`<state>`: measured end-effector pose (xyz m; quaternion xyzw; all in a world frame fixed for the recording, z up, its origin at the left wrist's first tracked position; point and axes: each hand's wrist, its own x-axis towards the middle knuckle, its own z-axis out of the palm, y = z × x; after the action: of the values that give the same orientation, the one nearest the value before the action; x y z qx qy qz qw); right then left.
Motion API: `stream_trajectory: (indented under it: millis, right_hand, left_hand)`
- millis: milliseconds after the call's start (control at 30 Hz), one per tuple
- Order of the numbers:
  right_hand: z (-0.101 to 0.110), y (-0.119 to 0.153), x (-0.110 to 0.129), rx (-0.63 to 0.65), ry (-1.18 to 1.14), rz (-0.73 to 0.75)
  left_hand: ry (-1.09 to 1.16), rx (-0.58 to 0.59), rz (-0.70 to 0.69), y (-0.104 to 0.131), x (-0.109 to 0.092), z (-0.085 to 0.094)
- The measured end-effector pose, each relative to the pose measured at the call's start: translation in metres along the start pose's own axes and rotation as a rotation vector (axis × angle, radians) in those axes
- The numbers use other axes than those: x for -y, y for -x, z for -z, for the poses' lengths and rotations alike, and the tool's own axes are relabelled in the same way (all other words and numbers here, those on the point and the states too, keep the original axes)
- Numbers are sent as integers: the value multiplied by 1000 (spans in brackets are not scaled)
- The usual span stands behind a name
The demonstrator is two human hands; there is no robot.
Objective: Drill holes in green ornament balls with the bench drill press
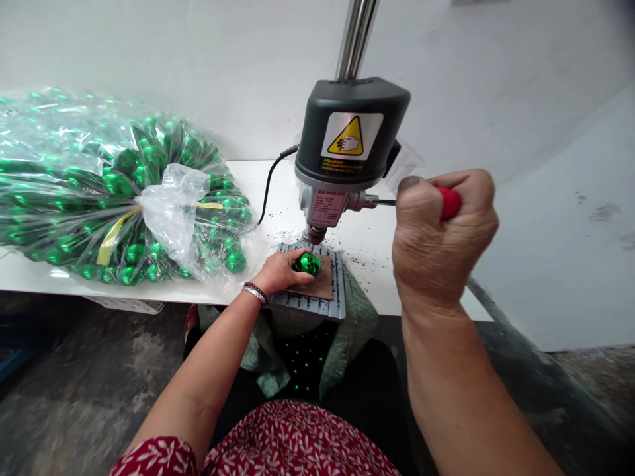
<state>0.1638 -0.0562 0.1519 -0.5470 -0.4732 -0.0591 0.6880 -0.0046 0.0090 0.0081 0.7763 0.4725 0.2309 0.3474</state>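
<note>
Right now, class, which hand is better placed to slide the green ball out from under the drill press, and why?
Probably the left hand: its fingers and thumb hold the green ball beneath the drill press, while the right hand grips the red knob, away from the ball.

Ball (311, 264) under drill (354, 132), bag (116, 182) left

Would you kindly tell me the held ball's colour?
The ball is shiny green, shown in the head view.

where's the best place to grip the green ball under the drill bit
Probably around the sides of the green ball, from the left as the left hand does: it's round, without a handle, and the drill bit points down at its top.
</note>
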Motion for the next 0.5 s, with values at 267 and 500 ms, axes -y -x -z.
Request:
stream_trajectory:
  millis: [267, 500]
  right_hand:
    - [1, 5, -4, -11, 9, 5]
    - [3, 8, -6, 7, 25, 4]
  left_hand:
    - [-7, -2, -7, 1, -2, -1]
    - [41, -7, -29, 3, 0, -2]
